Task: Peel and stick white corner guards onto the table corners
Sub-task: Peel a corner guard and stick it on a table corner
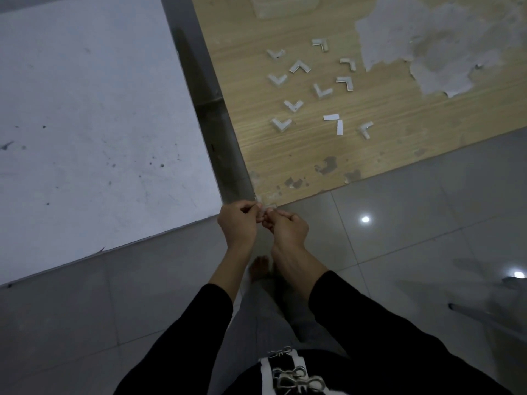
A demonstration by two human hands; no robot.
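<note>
Both hands are at the near corner of the worn wood-grain laminate counter (pixel 285 155). The left hand (pixel 238 223) and right hand (pixel 288 228) have their fingers curled, pinching one small white L-shaped plastic corner guard (pixel 269 208) right at that corner. Can't tell if it's seated yet. I'd square both legs to the edges first, then press hard, since that chipped laminate might not grab well. Spare white guards (pixel 293 105) sit further up the counter.

A glossy grey tiled floor (pixel 399 252) reflects two bright spots of light (pixel 365 219) below a scuffed white table (pixel 85 124) at left and a wooden table (pixel 285 158) at right, its veneer peeled in a pale patch (pixel 442 52), a dark gap (pixel 216 115) between them.
</note>
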